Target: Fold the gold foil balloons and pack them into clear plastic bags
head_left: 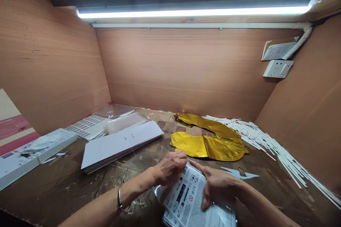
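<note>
A stack of flat printed packets in clear plastic (195, 198) lies low in the view, with black text and small symbols on the white top card. My right hand (217, 182) grips the stack from its right side, thumb across the printed face and fingers along the far edge. At the upper left corner, my left hand (172, 166) is closed with its fingers curled against the top edge. What those fingers pinch is hidden. Just beyond both hands lies a gold foil balloon (210, 147), flat and curved.
White sticks (261, 138) spread along the right side. Left of centre are a stack of white cards (119, 145), clear plastic bags (125, 122) and printed label sheets (86, 126). A bundled printed stack (39, 149) stands far left. A torn paper scrap (239, 173) lies right.
</note>
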Demonstrator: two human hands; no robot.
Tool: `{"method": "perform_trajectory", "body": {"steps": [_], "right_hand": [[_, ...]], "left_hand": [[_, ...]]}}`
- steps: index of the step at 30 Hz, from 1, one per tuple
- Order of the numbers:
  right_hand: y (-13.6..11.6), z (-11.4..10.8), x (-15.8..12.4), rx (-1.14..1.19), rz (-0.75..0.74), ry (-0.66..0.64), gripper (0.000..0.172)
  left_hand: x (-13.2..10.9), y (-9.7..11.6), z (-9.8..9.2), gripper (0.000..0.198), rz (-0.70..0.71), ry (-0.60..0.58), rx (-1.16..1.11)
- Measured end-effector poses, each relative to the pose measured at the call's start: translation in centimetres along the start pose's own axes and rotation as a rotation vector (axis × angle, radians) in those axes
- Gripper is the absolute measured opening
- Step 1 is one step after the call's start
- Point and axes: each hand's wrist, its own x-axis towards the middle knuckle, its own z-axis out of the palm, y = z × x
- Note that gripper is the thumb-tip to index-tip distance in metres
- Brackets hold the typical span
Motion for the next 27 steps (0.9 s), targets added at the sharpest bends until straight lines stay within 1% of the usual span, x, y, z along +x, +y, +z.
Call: {"method": "perform_trajectory", "body": {"steps": [1,3,4,6,8,12,15,19,21,23,25,27], "right_hand": [[0.0,0.1,-0.2,0.012,-0.012,-0.005,0.112],[-0.1,0.2,-0.5,0.077,-0.046,-0.056,0.1],[0.0,0.3,-0.7,0.119,-0.068,-0.079,0.093],[0.1,0.5,-0.9,0.192,-0.099,-0.09,0.083],[0.4,0.5,-1.3,0.245,-0.111,-0.054,0.078],[0.8,0.6,-2.0,0.312,-0.099,0.018,0.072],[0.6,0.9,-2.5,0.356,-0.092,0.032,0.072],[-0.1,1.5,-2.6,0.405,-0.087,0.086,0.073],[-0.7,1.6,-2.6,0.392,-0.088,0.09,0.075],[-1.3,1.8,-2.6,0.374,-0.102,0.075,0.075],[-1.8,2.0,-2.7,0.37,-0.127,0.068,0.071],[-2.2,2.2,-3.0,0.359,-0.142,0.073,0.066]], "left_hand": [[-0.1,-0.1,-0.3,0.018,0.017,-0.027,-0.009],[-0.3,-0.1,-0.7,0.019,0.019,-0.043,-0.04],[-0.5,0.0,-0.6,0.018,0.007,-0.026,-0.052],[-1.2,0.3,-0.3,0.016,-0.051,0.054,-0.053],[-2.3,0.7,0.3,0.015,-0.174,0.158,-0.038],[-4.8,1.7,1.8,0.025,-0.54,0.32,-0.035],[-5.8,2.6,2.6,0.028,-0.769,0.448,-0.114],[-5.3,3.6,3.2,0.037,-0.958,0.638,-0.405],[-4.6,3.6,3.5,0.046,-1.062,0.73,-0.617],[-4.0,3.5,4.0,0.057,-1.128,0.813,-0.866],[-3.4,3.2,4.5,0.071,-1.113,0.888,-1.091],[-2.9,2.8,4.8,0.079,-1.045,0.973,-1.252]]}}
